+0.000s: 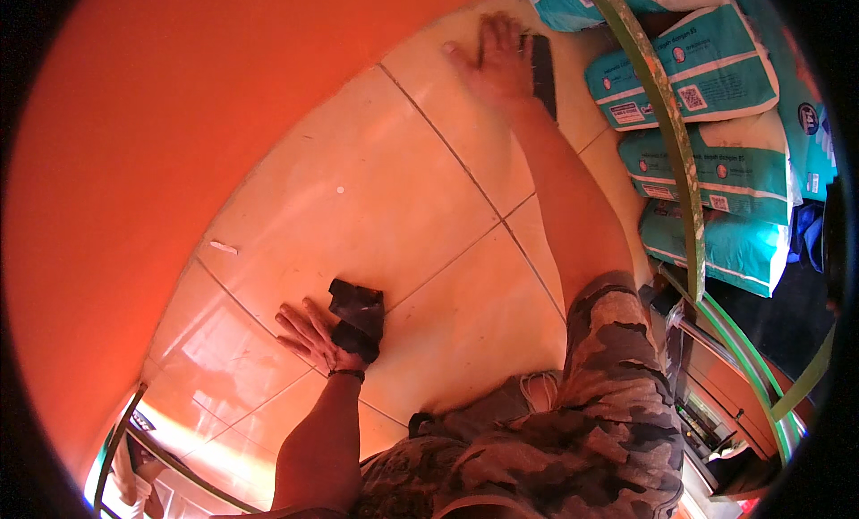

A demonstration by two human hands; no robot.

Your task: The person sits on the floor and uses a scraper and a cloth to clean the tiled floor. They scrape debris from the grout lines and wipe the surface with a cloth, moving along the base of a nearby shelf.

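Note:
Palm down on the tiled floor point(447, 268), my left hand point(311, 334) has its fingers stretched out and spread. A black, crumpled-looking piece point(358, 311) sits against its thumb side and covers the thumb; whether it is worn or loose I cannot tell. A dark band circles that wrist. Far ahead, my right hand point(503, 67) reaches out over the floor with fingers apart, slightly blurred. Along its outer side lies a dark, flat, long thing point(544, 79); I cannot make out its kind or whether the hand touches it.
An orange wall point(179, 107) borders the floor on the left. Turquoise plastic packs point(716, 170) are stacked at the right behind a curved green metal rail point(676, 116). A small white stick-like scrap point(224, 247) lies near the wall. Another rail point(192, 474) stands at lower left.

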